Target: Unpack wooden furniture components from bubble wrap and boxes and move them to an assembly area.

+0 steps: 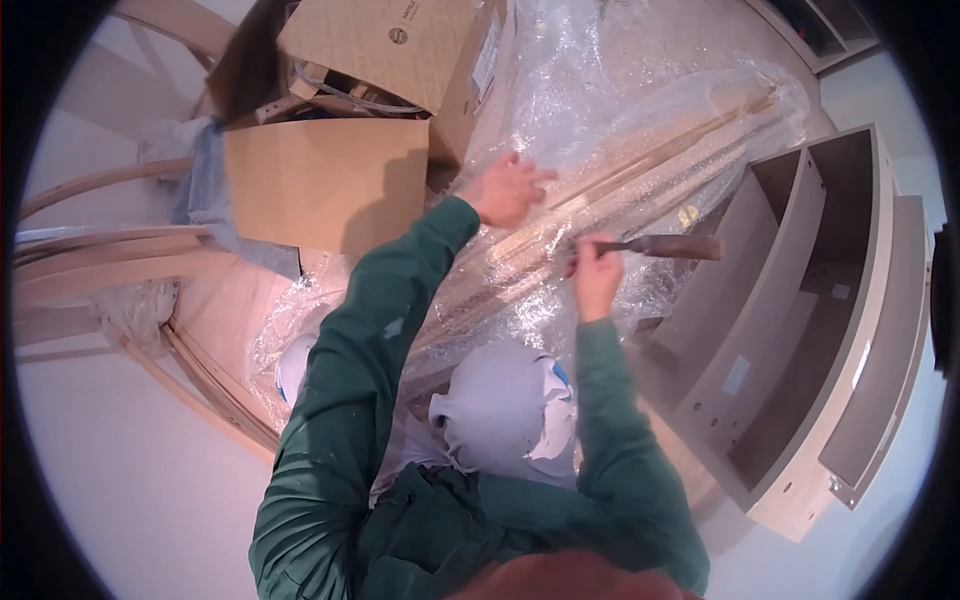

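Observation:
A long bundle of pale wooden strips (640, 170) lies wrapped in clear bubble wrap (600, 90), running from the lower left up to the upper right. My left hand (508, 188) rests on the wrap with fingers spread, pressing on the bundle. My right hand (596, 268) is closed around the handle of a wide-bladed chisel (668, 246), its flat blade pointing right, just above the wrap. Both green sleeves come in from below. My knees in grey trousers (505, 405) are under the bundle's near end.
An open cardboard box (330, 185) with flaps up stands at the upper left. A grey-beige shelf unit (800, 330) lies on its side at the right. Curved wooden frame parts (110, 260) lie at the left on the pale floor.

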A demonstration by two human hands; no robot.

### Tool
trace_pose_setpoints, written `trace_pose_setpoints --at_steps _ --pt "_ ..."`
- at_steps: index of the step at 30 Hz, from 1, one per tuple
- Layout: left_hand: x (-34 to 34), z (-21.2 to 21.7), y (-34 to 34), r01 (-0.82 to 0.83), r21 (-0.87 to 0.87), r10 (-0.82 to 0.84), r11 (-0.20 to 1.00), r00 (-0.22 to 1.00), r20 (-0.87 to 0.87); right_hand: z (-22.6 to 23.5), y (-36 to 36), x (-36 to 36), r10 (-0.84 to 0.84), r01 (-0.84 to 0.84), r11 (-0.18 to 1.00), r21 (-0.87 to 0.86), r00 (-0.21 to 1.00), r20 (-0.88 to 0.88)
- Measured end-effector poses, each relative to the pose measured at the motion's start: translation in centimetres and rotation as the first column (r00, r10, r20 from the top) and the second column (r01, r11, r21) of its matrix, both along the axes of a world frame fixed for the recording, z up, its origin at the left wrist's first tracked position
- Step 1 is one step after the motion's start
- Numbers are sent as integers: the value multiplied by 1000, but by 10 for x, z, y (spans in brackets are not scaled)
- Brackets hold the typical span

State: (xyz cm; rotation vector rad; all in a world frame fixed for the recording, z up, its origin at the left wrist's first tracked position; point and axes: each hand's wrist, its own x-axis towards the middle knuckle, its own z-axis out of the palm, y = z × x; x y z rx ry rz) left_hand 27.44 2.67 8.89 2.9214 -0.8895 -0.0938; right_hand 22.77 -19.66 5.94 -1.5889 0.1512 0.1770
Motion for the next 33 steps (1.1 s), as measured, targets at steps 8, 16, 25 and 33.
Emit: trace_pose_setpoints --at_steps 8,16,25,33 --pt "-16 -15 -28 -261 5 250 965 920 -300 -17 21 59 -33 45 968 -248 998 53" --pt "1 9 52 -78 -4 77 997 989 -126 -46 61 -74 314 -323 938 -125 945 -88" --pt "-41 -32 -7 -272 -30 263 962 949 -175 16 21 33 16 -16 1000 6 999 -38" --pt "-47 -11 23 -6 -124 1 992 999 -36 -50 64 0 137 -94 936 -338 985 106"
